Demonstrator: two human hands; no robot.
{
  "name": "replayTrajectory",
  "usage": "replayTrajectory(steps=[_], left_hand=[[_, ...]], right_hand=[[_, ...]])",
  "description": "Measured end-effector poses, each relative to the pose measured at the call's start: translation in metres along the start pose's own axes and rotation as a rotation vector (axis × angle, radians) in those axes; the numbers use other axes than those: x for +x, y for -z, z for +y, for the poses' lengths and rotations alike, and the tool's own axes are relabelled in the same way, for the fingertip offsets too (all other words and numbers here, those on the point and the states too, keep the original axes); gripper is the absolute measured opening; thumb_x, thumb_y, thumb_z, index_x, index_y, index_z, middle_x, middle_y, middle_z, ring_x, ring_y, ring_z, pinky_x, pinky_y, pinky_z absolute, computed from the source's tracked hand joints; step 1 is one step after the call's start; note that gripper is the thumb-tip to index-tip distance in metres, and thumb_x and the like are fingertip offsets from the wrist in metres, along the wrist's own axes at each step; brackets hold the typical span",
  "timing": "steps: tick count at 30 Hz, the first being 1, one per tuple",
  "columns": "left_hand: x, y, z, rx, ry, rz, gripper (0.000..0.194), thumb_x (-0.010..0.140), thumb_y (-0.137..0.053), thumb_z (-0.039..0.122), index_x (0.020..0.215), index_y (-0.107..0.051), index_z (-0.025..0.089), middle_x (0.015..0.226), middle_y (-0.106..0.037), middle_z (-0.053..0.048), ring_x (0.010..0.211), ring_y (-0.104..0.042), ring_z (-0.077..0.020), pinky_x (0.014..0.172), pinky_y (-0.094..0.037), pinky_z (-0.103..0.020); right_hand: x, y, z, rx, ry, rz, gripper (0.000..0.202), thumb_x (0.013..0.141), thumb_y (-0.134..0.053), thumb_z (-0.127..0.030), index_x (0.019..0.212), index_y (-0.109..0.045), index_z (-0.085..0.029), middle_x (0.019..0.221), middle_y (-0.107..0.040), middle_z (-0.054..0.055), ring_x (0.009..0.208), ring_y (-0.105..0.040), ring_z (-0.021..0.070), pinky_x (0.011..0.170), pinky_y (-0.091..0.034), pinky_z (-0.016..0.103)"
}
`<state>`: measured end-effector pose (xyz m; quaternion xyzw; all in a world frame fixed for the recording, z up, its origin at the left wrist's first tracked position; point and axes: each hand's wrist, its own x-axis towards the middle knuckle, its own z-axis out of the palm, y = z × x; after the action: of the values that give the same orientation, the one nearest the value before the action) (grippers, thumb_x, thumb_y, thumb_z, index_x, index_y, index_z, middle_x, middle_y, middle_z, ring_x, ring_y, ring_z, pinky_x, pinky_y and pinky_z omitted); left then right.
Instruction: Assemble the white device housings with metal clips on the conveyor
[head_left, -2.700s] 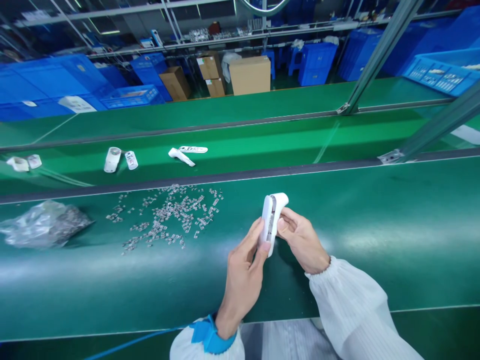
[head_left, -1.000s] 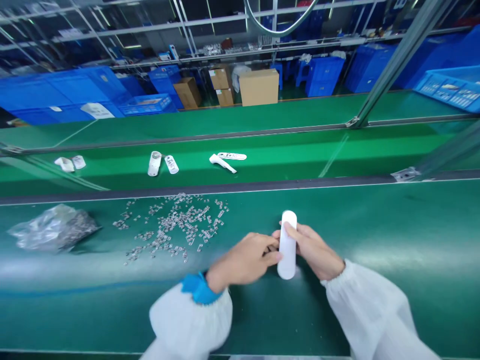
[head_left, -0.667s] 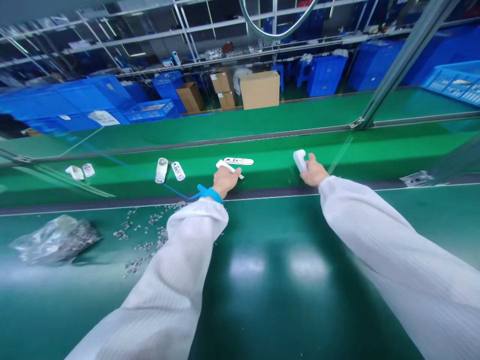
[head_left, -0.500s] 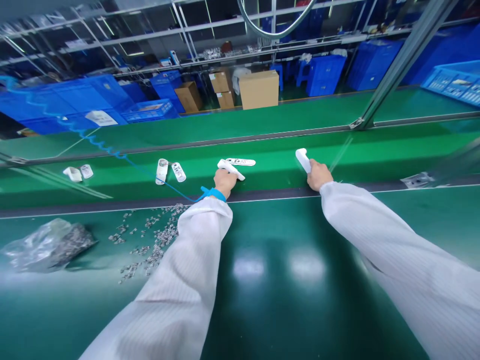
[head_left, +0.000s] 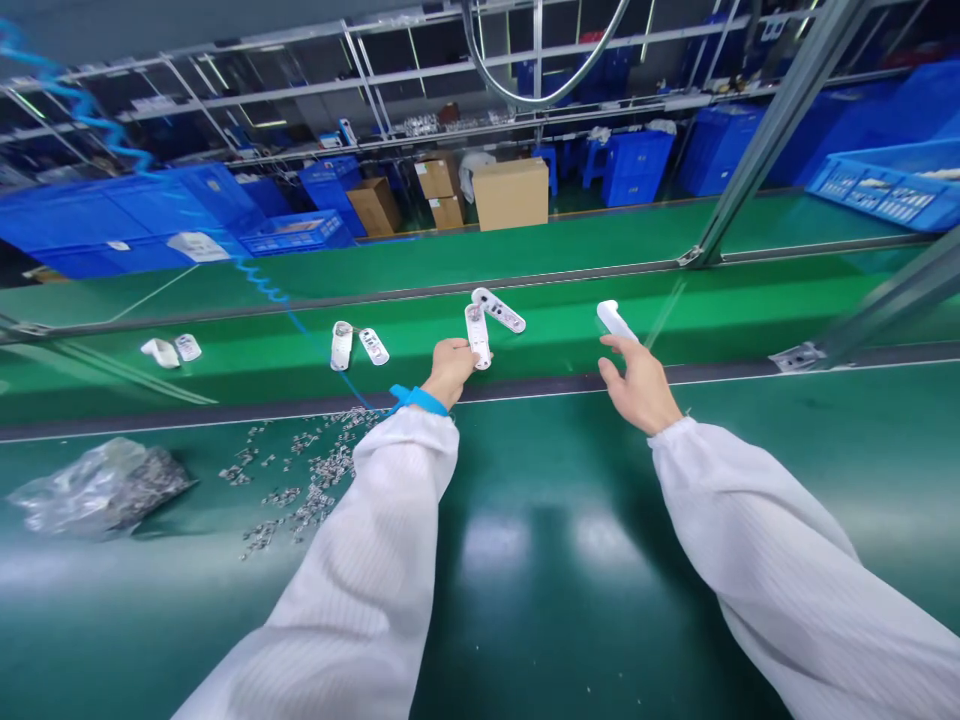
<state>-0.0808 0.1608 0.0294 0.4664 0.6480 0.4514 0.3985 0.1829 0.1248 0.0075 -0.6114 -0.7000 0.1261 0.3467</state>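
On the bright green belt, my left hand (head_left: 451,368), with a blue wrist strap, pinches the lower end of a white shell half (head_left: 478,335), its open side up. A second half (head_left: 500,311) with parts inside lies slanted against its top right. My right hand (head_left: 636,385) has its fingers apart, just below a white curved piece (head_left: 615,319) on the belt; the fingertips are close to its lower end. Further left lie an opened pair of white halves, one long (head_left: 342,346) and one shorter (head_left: 374,347).
Another white piece (head_left: 160,352) and a small part (head_left: 188,347) lie at the far left. Small metal parts (head_left: 322,480) are scattered beside a clear plastic bag (head_left: 105,487) on the near surface. A blue coiled cord (head_left: 259,282) hangs at left; a metal post (head_left: 765,140) stands at right.
The shell half at my left hand has turned from slanted to nearly upright, and the other half has tilted. My right hand has let go of the curved piece and opened.
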Motion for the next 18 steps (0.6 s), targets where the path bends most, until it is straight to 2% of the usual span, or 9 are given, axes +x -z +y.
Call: replayTrajectory(steps=[3,5,6,8,10,11,12,15,18], left_hand=[[-0.042,0.019,0.015,-0.119,-0.001,-0.155,0.031,0.090,-0.057,0.014,0.120,-0.052,0.011,0.105,-0.069,-0.011,0.088,-0.070,-0.0177,0.082,-0.056,-0.036],[-0.074,0.030,0.021,-0.175,-0.023,-0.236,0.030,0.089,-0.057,0.013,0.118,-0.051,0.014,0.103,-0.071,-0.010,0.087,-0.071,-0.0185,0.083,-0.056,-0.035],[-0.090,0.034,0.022,-0.201,-0.040,-0.275,0.029,0.088,-0.057,0.015,0.116,-0.051,0.015,0.102,-0.071,-0.009,0.087,-0.071,-0.0191,0.082,-0.055,-0.035],[-0.121,0.034,0.018,-0.217,-0.094,-0.296,0.025,0.088,-0.057,0.018,0.112,-0.052,0.016,0.099,-0.071,-0.008,0.087,-0.071,-0.0196,0.080,-0.054,-0.033],[-0.150,0.026,0.005,-0.115,-0.168,-0.217,0.019,0.089,-0.055,0.019,0.108,-0.053,0.017,0.097,-0.070,-0.007,0.088,-0.069,-0.0191,0.078,-0.053,-0.032],[-0.163,0.020,-0.003,-0.015,-0.214,-0.166,0.017,0.090,-0.053,0.019,0.107,-0.054,0.018,0.097,-0.069,-0.006,0.090,-0.068,-0.0190,0.078,-0.052,-0.032],[-0.176,0.013,-0.012,0.102,-0.268,-0.132,0.015,0.093,-0.049,0.019,0.106,-0.055,0.019,0.099,-0.068,-0.006,0.093,-0.067,-0.0194,0.080,-0.052,-0.033],[-0.215,-0.008,-0.038,0.449,-0.456,0.016,0.020,0.097,-0.042,0.019,0.110,-0.056,0.019,0.116,-0.062,-0.011,0.110,-0.059,-0.0242,0.092,-0.048,-0.040],[-0.246,-0.024,-0.059,0.699,-0.573,0.041,0.027,0.092,-0.055,0.028,0.118,-0.055,0.017,0.122,-0.059,-0.014,0.112,-0.056,-0.0295,0.091,-0.048,-0.043]], right_hand=[[-0.006,0.020,-0.012,0.235,-0.027,0.055,0.040,0.092,-0.052,-0.036,0.127,-0.060,-0.020,0.130,-0.062,0.012,0.116,-0.059,0.0278,0.100,-0.045,0.045],[-0.013,0.027,-0.023,0.502,-0.100,0.042,0.039,0.092,-0.053,-0.045,0.124,-0.062,-0.025,0.136,-0.060,0.008,0.124,-0.055,0.0267,0.106,-0.040,0.046],[-0.019,0.029,-0.030,0.660,-0.147,-0.015,0.040,0.093,-0.051,-0.050,0.123,-0.063,-0.027,0.138,-0.058,0.006,0.128,-0.052,0.0255,0.110,-0.038,0.046],[-0.036,0.027,-0.046,1.020,-0.255,-0.236,0.046,0.093,-0.045,-0.059,0.120,-0.066,-0.027,0.138,-0.059,0.005,0.132,-0.050,0.0245,0.112,-0.035,0.046],[-0.059,0.019,-0.061,1.358,-0.373,-0.478,0.052,0.093,-0.041,-0.062,0.118,-0.066,-0.025,0.133,-0.063,0.007,0.130,-0.052,0.0255,0.111,-0.038,0.048],[-0.072,0.013,-0.067,1.480,-0.438,-0.526,0.048,0.093,-0.045,-0.059,0.118,-0.066,-0.023,0.131,-0.065,0.008,0.128,-0.054,0.0260,0.110,-0.039,0.048],[-0.085,0.007,-0.071,1.565,-0.504,-0.517,0.041,0.092,-0.052,-0.052,0.115,-0.067,-0.022,0.128,-0.066,0.009,0.127,-0.055,0.0258,0.110,-0.040,0.046],[-0.114,-0.007,-0.075,1.687,-0.737,-0.349,0.024,0.089,-0.064,-0.036,0.104,-0.069,-0.018,0.122,-0.070,0.010,0.124,-0.058,0.0253,0.108,-0.043,0.044],[-0.129,-0.013,-0.073,1.731,-0.949,-0.260,0.020,0.088,-0.065,-0.031,0.102,-0.068,-0.017,0.122,-0.070,0.011,0.124,-0.058,0.0242,0.107,-0.045,0.041]])
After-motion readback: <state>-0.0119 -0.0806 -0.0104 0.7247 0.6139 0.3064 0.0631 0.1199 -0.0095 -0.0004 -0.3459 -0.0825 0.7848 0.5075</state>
